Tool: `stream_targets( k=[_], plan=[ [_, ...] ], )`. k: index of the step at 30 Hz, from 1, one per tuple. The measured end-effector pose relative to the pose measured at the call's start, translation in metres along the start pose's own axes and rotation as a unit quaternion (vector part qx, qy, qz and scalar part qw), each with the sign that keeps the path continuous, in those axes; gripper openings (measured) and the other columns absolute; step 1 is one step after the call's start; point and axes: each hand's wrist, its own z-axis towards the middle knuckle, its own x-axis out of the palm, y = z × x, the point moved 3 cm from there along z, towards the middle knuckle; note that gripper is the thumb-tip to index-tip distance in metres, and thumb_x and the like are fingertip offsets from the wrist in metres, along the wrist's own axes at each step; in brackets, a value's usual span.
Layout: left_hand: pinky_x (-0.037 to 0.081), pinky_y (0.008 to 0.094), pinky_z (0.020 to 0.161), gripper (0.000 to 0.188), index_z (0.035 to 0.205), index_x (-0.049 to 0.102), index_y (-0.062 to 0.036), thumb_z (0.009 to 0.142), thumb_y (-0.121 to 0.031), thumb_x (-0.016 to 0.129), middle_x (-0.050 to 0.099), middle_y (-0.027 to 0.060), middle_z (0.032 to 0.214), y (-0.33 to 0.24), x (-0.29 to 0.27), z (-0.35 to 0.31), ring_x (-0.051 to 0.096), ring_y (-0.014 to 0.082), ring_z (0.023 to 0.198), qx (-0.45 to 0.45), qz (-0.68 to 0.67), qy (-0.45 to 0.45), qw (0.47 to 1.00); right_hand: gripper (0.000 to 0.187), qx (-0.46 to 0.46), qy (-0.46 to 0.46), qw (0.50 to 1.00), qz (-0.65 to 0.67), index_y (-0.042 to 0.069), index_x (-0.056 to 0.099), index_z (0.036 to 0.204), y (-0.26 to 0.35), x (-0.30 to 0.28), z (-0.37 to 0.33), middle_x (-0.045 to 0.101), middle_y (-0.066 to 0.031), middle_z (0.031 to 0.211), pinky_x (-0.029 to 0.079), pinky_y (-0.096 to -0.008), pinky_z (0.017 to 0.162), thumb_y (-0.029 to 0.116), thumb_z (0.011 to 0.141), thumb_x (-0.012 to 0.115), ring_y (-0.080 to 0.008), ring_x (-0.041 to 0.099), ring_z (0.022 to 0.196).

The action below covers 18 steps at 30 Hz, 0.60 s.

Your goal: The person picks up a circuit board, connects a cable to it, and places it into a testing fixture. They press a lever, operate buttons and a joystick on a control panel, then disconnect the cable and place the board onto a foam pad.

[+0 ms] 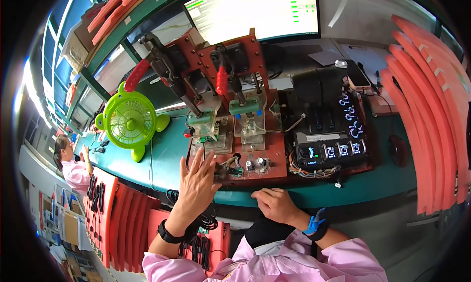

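Note:
My left hand (197,182) is open, its fingers spread over the front left of a red test fixture (272,168). The fingertips are nearest to the left clear nest, where a small green circuit board (208,138) lies under a toggle clamp with a red handle (136,76). To its right stands a second clamp with a red handle (222,81). My right hand (277,204) rests closed at the front edge of the green bench, with nothing visible in it. Two round silver buttons (257,164) sit on the fixture's front, between my hands.
A green fan (130,122) stands left of the fixture. At right are a black control box (328,135) with lit dials, a phone (358,78), a mouse (397,150) and stacked red foam trays (427,105). A monitor (255,12) stands behind. More foam trays (130,223) with cables stand lower left; another person (73,162) sits beyond.

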Motion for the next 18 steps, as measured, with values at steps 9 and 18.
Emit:
stream_targets(
  k=[9,18],
  plan=[
    [0.02,0.0507,0.098,0.065,0.118,0.042,0.0022,0.064,-0.024,0.068,0.033,0.0104,0.132,-0.007,0.002,-0.007,0.025,0.0278,0.125,0.013,0.022,0.028,0.999,0.011,-0.013,0.032,0.999,-0.016,0.005,0.056,0.078,0.001,0.007,-0.013,0.057,-0.009,0.069,0.045,-0.0352,0.056,0.001,0.068,0.054,-0.0264,0.056,0.06],
    [0.02,0.0495,0.1,0.064,0.124,0.041,-0.0092,0.069,-0.032,0.065,0.031,0.0096,0.134,-0.022,-0.012,0.013,0.025,0.0285,0.126,0.104,-0.06,-0.002,0.993,0.013,-0.024,0.01,0.998,-0.062,0.006,0.053,0.081,-0.01,0.014,-0.01,0.055,-0.0083,0.068,0.044,-0.0358,0.055,0.002,0.069,0.053,-0.0275,0.055,0.06]
  ],
)
